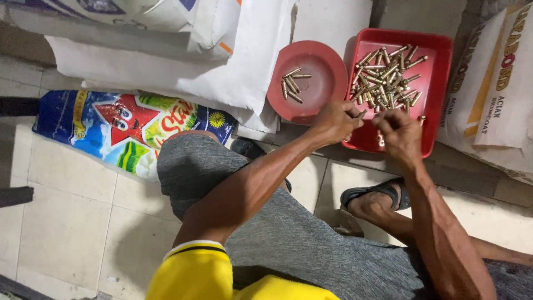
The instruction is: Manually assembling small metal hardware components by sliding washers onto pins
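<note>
Fingers of both hands, left hand (335,121) and right hand (401,133), pinch small brass pins (383,78) over the red tray (438,83); a loose grip could scatter them.

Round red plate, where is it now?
Head view, upper middle: the round plate lies on white sacks, just left of the red tray, beyond the left hand.

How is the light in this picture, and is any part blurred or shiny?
Head view: soft even light; faint shine on the red tray and red plate; the left hand and right hand look slightly blurred; the metal pins stay fairly sharp.
</note>
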